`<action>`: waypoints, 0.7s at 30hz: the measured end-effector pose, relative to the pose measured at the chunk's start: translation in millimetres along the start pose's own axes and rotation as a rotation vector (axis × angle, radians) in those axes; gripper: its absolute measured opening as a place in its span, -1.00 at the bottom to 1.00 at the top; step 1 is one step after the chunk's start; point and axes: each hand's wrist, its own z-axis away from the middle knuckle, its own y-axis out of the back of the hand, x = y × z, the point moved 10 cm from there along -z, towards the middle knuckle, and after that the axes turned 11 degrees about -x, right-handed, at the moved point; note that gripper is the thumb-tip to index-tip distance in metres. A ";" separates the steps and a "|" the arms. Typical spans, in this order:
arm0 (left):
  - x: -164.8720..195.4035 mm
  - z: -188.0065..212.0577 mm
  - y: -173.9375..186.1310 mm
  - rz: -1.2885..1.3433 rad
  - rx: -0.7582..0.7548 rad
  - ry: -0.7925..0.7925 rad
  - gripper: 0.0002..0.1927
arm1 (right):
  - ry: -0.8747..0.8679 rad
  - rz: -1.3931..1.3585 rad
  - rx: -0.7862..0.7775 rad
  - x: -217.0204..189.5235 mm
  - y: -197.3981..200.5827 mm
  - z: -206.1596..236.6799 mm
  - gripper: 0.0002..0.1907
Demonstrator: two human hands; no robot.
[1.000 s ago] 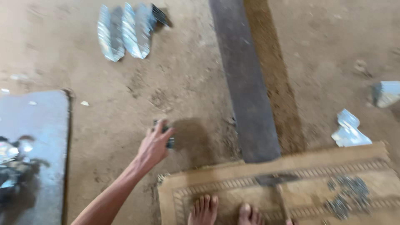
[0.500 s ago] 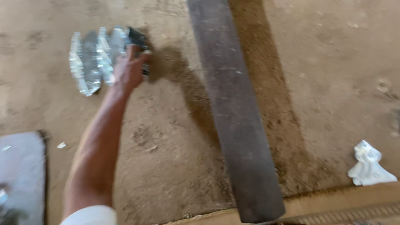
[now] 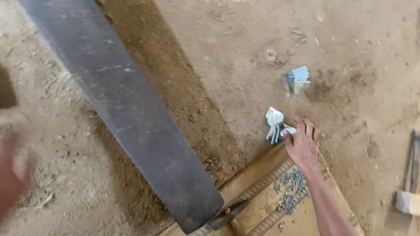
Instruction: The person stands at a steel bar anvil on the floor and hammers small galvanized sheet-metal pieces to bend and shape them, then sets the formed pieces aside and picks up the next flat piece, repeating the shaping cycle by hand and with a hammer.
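Observation:
My right hand [image 3: 302,146] reaches out over the corner of a tan patterned mat [image 3: 262,205]. Its fingers are curled on a bunch of shiny bent metal pieces [image 3: 274,123] lying on the dirt floor just beyond the mat. My left hand [image 3: 13,175] is a blur at the left edge, and what it holds is not visible. A small stack of pale blue-grey metal pieces [image 3: 299,78] sits on the dirt farther away, apart from both hands.
A long dark plank [image 3: 131,113] runs diagonally across the dirt floor. Several small screws [image 3: 291,192] lie scattered on the mat. A hammer [image 3: 227,213] rests at the plank's near end. A wooden-handled tool [image 3: 410,192] lies at the right edge.
The view has swung to the right of the plank. My left hand, earlier stretched toward metal pieces on the left, is now pulled back and blurred. My right hand has come into view at the shiny bunch.

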 end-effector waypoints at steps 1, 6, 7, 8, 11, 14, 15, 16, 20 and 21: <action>0.4 22.6 -4.7 0.036 0.004 0.002 -0.63 | -0.021 0.027 -0.034 0.4 -4.2 -9.1 -0.38; 46.6 87.4 -89.2 0.225 -0.062 0.026 -0.69 | -0.032 0.028 -0.135 -4.8 -19.3 1.7 -0.35; 58.2 99.4 -103.7 0.274 -0.090 0.035 -0.70 | -0.002 -0.003 -0.110 -7.3 -16.7 2.3 -0.36; 67.5 114.2 -112.3 0.328 -0.124 0.043 -0.71 | -0.022 0.004 -0.132 -4.7 -18.5 0.7 -0.37; 92.6 160.9 -125.3 0.506 -0.277 0.059 -0.73 | -0.076 0.004 -0.233 7.9 -22.5 -17.3 -0.37; 125.6 204.1 -154.7 0.697 -0.471 0.085 -0.76 | -0.100 -0.025 -0.358 18.5 -24.9 -37.1 -0.37; 136.6 218.5 -169.5 0.758 -0.540 0.100 -0.77 | -0.134 -0.049 -0.411 22.6 -27.5 -40.5 -0.39; 147.1 234.8 -184.9 0.818 -0.606 0.118 -0.78 | -0.168 -0.072 -0.465 26.2 -30.0 -41.4 -0.40; 193.5 316.1 -235.1 0.990 -0.840 0.206 -0.81 | 0.106 -0.307 -0.362 -9.8 -2.8 -42.4 -0.40; 211.3 327.3 -246.8 1.028 -0.872 0.223 -0.82 | 0.083 -0.361 -0.360 -13.0 5.3 -39.9 -0.41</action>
